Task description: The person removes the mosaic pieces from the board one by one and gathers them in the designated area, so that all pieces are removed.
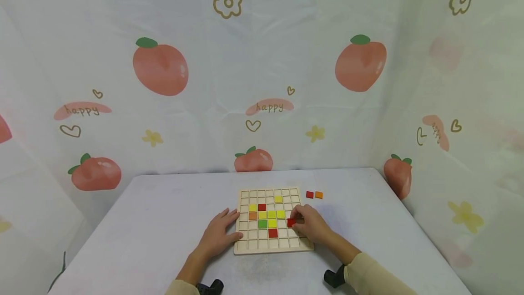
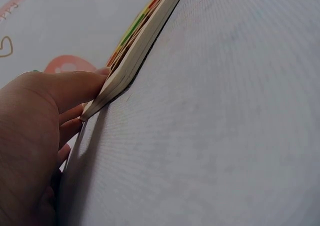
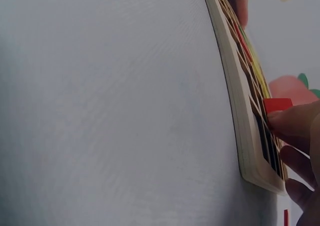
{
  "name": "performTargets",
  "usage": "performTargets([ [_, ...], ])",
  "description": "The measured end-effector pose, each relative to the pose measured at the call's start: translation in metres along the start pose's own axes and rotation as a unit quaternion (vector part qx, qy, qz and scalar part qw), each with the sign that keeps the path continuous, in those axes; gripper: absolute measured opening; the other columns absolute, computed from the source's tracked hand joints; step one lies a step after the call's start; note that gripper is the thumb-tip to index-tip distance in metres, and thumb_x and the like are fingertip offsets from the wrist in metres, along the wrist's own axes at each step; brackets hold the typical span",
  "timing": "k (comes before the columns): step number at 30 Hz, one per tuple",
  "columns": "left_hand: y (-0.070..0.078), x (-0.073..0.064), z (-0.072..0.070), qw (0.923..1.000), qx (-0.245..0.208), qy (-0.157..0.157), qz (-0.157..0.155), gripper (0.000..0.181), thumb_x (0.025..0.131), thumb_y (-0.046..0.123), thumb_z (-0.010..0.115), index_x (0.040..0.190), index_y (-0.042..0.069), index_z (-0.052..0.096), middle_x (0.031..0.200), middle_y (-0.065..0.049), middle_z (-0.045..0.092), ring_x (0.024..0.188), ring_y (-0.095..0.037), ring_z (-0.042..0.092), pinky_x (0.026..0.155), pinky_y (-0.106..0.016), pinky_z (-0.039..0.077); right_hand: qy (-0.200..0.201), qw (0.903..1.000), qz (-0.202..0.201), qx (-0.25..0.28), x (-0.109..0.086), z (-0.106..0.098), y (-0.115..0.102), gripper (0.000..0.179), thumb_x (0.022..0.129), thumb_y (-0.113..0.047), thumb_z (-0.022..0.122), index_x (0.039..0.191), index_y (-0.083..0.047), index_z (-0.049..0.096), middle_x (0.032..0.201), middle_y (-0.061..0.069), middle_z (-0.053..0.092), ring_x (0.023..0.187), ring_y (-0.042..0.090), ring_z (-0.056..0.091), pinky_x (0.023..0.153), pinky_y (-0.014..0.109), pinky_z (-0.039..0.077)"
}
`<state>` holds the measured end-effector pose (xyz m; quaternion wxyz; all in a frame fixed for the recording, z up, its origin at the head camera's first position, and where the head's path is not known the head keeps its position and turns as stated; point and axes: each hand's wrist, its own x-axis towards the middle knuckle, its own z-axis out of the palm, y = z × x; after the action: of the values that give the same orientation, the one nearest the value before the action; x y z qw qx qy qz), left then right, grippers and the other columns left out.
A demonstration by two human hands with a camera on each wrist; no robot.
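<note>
A wooden grid board (image 1: pixel 247 243) lies on the table, with several yellow, red, green and orange square tiles set in its cells. My right hand (image 1: pixel 314 226) pinches a red square tile (image 3: pixel 278 105) between thumb and fingers, over the right part of the board. At the board's left side, my left hand (image 1: pixel 219 234) rests with fingers spread and extended along the edge. The left wrist view has its thumb (image 2: pixel 80 89) against the rim near a corner. A green tile (image 1: pixel 262 224) sits in the grid between the hands.
Beyond the board's upper right corner, a loose red tile (image 1: pixel 309 195) and an orange tile (image 1: pixel 319 195) lie side by side on the white table (image 1: pixel 176 204). A printed curtain (image 1: pixel 262 58) hangs behind and along the sides. Dark devices (image 1: pixel 335 277) are on both wrists.
</note>
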<state>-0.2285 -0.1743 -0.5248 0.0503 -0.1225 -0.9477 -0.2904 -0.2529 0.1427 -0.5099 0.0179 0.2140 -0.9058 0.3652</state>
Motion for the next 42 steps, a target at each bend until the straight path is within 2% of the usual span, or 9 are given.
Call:
performTargets([
  [10, -0.002, 0.000, 0.001, 1.0000, 0.004, 0.003, 0.003, 0.065, 0.081, 0.039, 0.071, 0.138, 0.011, 0.057, 0.143, -0.003, 0.051, 0.138, -0.034, 0.035, 0.107, -0.059, 0.030, -0.005, 0.9999, -0.012, -0.001, -0.001, 0.000, -0.003, 0.018, 0.087, -0.007, 0.072, 0.092, -0.020, 0.062, 0.088, -0.011, 0.057, 0.082, 0.012, 0.052, 0.073, 0.027, 0.050],
  [26, -0.002, 0.000, 0.002, 1.0000, 0.001, 0.004, 0.004, 0.065, 0.081, 0.039, 0.072, 0.138, 0.011, 0.056, 0.143, -0.003, 0.051, 0.138, -0.033, 0.035, 0.106, -0.060, 0.030, -0.004, 0.9997, 0.004, 0.025, -0.001, -0.008, -0.009, 0.015, 0.088, -0.007, 0.070, 0.094, -0.020, 0.065, 0.084, -0.012, 0.060, 0.078, 0.013, 0.054, 0.068, 0.024, 0.050],
  [33, -0.003, 0.001, 0.003, 1.0000, 0.002, 0.003, 0.005, 0.065, 0.081, 0.038, 0.072, 0.137, 0.011, 0.057, 0.143, -0.003, 0.052, 0.138, -0.034, 0.035, 0.107, -0.059, 0.030, 0.007, 0.9996, -0.005, 0.026, 0.002, -0.012, -0.004, 0.016, 0.088, -0.004, 0.070, 0.095, -0.017, 0.065, 0.083, -0.011, 0.060, 0.076, 0.012, 0.055, 0.066, 0.024, 0.049],
  [42, -0.003, 0.001, 0.002, 1.0000, -0.002, 0.002, 0.003, 0.065, 0.081, 0.040, 0.071, 0.138, 0.011, 0.057, 0.143, -0.004, 0.051, 0.138, -0.034, 0.035, 0.107, -0.060, 0.030, 0.026, 0.9994, 0.012, 0.020, 0.003, -0.016, 0.002, 0.016, 0.088, -0.004, 0.069, 0.097, -0.017, 0.066, 0.087, -0.010, 0.061, 0.078, 0.013, 0.054, 0.066, 0.023, 0.050],
])
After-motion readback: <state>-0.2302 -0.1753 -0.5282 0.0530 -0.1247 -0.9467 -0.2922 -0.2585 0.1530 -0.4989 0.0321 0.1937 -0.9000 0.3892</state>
